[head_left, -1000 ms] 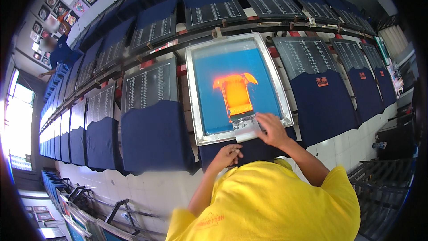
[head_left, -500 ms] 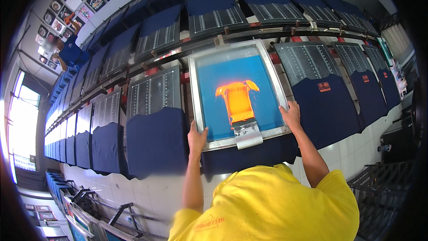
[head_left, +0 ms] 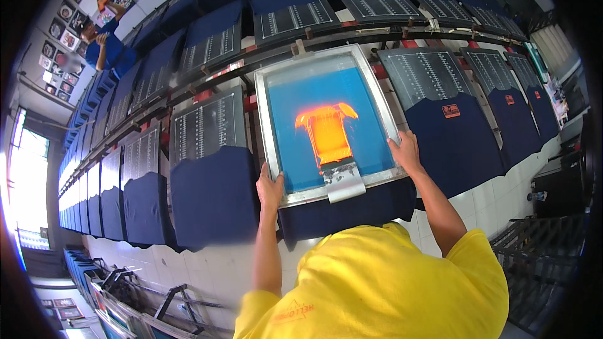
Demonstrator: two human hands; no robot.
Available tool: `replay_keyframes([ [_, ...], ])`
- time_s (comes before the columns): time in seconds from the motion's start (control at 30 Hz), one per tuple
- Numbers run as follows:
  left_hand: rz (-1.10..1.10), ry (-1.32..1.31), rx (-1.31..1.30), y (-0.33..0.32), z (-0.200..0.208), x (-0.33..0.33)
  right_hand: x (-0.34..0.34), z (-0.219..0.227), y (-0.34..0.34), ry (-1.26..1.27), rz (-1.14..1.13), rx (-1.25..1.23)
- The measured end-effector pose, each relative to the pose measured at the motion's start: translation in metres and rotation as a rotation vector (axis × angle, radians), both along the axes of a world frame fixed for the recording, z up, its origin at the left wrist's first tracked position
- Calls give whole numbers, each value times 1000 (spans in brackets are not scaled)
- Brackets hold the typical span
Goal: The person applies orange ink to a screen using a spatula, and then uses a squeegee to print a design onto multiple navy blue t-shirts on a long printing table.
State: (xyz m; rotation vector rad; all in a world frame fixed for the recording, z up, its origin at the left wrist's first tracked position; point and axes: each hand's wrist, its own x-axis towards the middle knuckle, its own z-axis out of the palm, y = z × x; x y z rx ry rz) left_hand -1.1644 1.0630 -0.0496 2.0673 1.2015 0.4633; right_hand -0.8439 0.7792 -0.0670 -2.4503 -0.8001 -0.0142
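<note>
Frame (head_left: pixel 265 119) is being gripped by left hand (head_left: pixel 270 189) and right hand (head_left: pixel 407 152), both half-curled, near its 2 lower corners; scraper (head_left: pixel 344 184) is lying across bottom edge.

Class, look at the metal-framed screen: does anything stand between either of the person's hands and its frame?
Nothing visible does. The left hand and right hand hold opposite sides of the metal frame. The silver-handled scraper lies across the near edge, between the hands but clear of both.
</note>
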Motion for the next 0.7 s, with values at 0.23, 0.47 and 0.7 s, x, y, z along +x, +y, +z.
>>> replay_keyframes([
  [0.23,-231,-127,256,-54,19,-10,-89,73,-4,-52,694,-27],
  [0.47,-719,-201,100,-113,42,4,-105,71,14,-214,973,-127],
  [0.7,-690,-138,228,-100,45,31,-105,68,49,-289,828,18],
])
